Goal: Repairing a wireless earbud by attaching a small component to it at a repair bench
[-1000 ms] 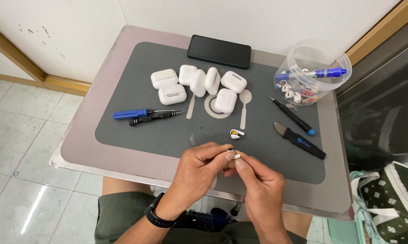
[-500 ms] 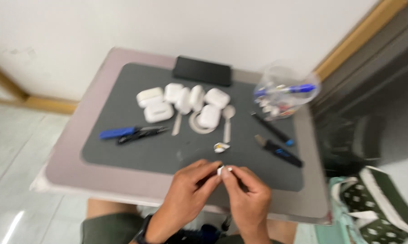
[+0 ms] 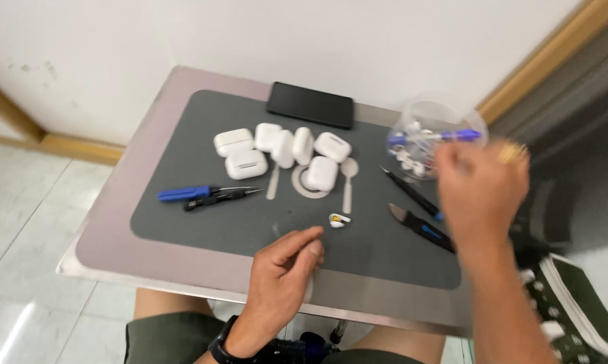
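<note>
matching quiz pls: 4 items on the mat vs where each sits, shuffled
Things:
1. black phone
2. blue screwdriver
3. loose earbud
4. clear plastic tub

Places:
A. left part of the grey mat, beside a black tool
B. far right corner, under the raised right hand
C. far edge of the mat, lying flat
D. near the mat's middle, just beyond the left hand

Pairs: 1-C, 2-A, 3-D, 4-B

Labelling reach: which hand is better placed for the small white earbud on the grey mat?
Probably left: the left hand rests just below the small white earbud, fingertips close. The right hand is raised near the clear plastic tub, blurred.
</note>
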